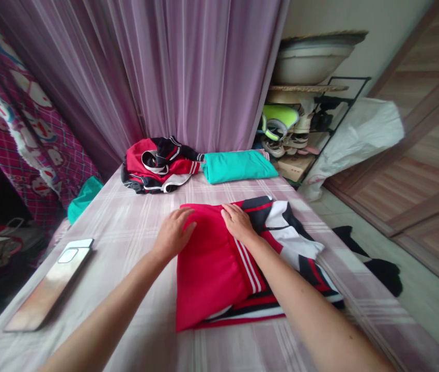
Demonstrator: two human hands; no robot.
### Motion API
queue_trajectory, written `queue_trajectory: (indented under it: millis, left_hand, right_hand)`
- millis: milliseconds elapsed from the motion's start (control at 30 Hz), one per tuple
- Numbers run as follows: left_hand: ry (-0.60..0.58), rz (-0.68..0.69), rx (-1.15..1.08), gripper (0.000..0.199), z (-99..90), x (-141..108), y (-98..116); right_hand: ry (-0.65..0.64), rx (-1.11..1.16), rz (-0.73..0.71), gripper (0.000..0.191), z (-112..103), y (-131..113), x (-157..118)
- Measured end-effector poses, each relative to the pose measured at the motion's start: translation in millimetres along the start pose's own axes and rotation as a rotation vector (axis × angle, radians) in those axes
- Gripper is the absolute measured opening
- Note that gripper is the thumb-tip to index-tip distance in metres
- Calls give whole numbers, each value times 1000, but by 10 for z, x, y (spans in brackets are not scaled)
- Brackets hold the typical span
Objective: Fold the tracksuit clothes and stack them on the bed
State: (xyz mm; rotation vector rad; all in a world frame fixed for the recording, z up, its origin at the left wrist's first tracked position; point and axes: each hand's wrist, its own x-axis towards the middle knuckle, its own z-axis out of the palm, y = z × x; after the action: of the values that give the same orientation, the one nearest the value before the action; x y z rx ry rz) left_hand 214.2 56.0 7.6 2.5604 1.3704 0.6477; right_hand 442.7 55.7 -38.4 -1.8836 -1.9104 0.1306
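Observation:
A red, black and white garment (215, 263), probably a sports jersey or jacket, lies partly folded on the table. Its red panel with white stripes lies over the left part, while black and white parts spread to the right. My left hand (173, 235) is at the garment's far left edge, fingers stretched and thumb apart, resting on or just over the cloth. Flat on the red cloth near its far edge lies my right hand (238, 222), fingers extended. Neither hand grips anything.
Behind lie a crumpled red and black garment (161, 165) and a folded turquoise cloth (238, 166). A phone (52, 287) rests on the checked tablecloth (138, 289) at left. Purple curtains (196, 72) hang at the back; a shoe rack (331, 124) stands beyond the right corner.

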Motion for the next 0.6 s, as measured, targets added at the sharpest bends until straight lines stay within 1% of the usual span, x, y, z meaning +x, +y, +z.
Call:
queue_trajectory:
  millis: [67,100,133,167,233,267,300,333,433,467,533,600]
  left_hand:
    - [-132,162,-82,33,-21,-320,343]
    - [-220,223,-101,32,-16,-467,507]
    - [-283,260,-98,33,-2,-595,654]
    - [-316,282,-79,40,20,-700,777]
    - [-335,282,-11,53,78,-834,938]
    - [-335,272,23,56,105,-866,977]
    - [-336,261,51,55,127,-879,995]
    - [-342,251,69,50,139,-879,995]
    - [-352,228,61,27,122,-856,936]
    - [-336,226,34,22,101,-852,907]
    - [-265,246,-62,21,48,-855,846]
    - [-177,301,-180,25,1,-861,794]
  right_hand:
    - [-103,-15,-16,44,-130,71,89]
    - [-160,-31,-2,44,-198,97,138]
    - [-211,-46,16,44,-261,117,189]
    - [-256,-54,29,44,-316,131,237]
    - [-319,-52,38,44,-391,144,321]
    - [-336,-44,36,43,-414,146,353]
    - [-347,-35,35,40,-431,146,379]
    - [-351,-24,34,38,-447,147,398]
    - [-331,28,18,34,-513,161,438]
    - [-331,47,5,32,-544,172,453]
    - [-318,118,-31,27,-602,203,488]
    - [-231,249,-60,24,-619,232,521]
